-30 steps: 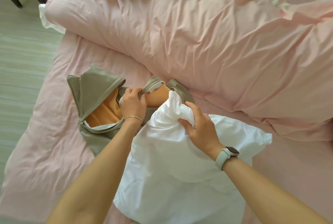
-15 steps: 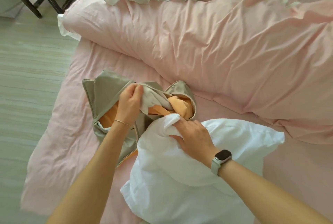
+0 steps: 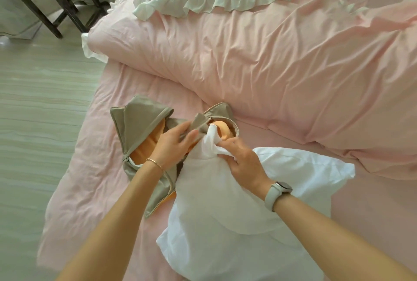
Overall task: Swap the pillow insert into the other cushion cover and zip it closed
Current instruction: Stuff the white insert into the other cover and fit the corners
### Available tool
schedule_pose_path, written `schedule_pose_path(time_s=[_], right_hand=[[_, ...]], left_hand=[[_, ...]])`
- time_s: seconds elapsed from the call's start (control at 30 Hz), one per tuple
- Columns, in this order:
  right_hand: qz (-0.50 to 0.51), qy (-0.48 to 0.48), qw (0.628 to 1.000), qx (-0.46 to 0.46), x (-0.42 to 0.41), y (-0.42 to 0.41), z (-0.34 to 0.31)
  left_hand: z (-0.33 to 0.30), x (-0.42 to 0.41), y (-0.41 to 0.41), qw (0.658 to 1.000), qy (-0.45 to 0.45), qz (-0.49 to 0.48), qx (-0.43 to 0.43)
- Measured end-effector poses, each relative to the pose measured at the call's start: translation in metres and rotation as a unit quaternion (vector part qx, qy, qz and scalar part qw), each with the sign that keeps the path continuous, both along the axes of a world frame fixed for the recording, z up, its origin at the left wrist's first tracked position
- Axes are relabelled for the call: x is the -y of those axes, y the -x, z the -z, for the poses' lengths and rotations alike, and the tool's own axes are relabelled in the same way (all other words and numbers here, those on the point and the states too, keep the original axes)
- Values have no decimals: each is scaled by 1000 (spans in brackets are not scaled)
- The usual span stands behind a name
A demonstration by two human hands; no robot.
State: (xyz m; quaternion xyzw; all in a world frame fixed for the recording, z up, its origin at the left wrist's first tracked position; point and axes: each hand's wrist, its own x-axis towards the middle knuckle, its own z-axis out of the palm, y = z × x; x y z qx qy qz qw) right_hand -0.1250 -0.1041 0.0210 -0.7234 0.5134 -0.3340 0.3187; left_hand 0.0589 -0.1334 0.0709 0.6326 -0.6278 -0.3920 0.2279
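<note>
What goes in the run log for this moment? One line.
left hand holds cushion cover open | right hand pushes insert corner in

We are reaching both bare forearms forward and inward from the bottom edge of the view, so that our hands are meeting close together. Our left hand (image 3: 173, 145) is lying back-up with its fingers fairly straight, the thumb and forefinger pinching a fold of cloth. Our right hand (image 3: 243, 163) is curling its fingers into a bunched handful of fabric, knuckles up. We are wearing a thin bracelet (image 3: 155, 162) on the left wrist and a watch (image 3: 278, 192) on the right.
</note>
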Motion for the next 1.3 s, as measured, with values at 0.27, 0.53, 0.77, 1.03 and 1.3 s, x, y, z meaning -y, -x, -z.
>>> schedule_pose_path(time_s=[0.27,0.53,0.77,1.03,1.3], right_hand=[[256,-217,920,203,4,-32,2],[-29,-20,981,-191,-5,51,38],[-113,-206,903,-360,29,52,65],[-147,-332,920,-147,24,44,53],[-106,-265,875,-391,56,109,91]], left_hand=[[14,-20,10,991,60,13,-122],[47,-29,27,979,111,-8,170],[74,-9,26,973,-75,-3,217],[100,-15,23,962,-87,-22,259],[148,-24,9,983,46,-47,169]])
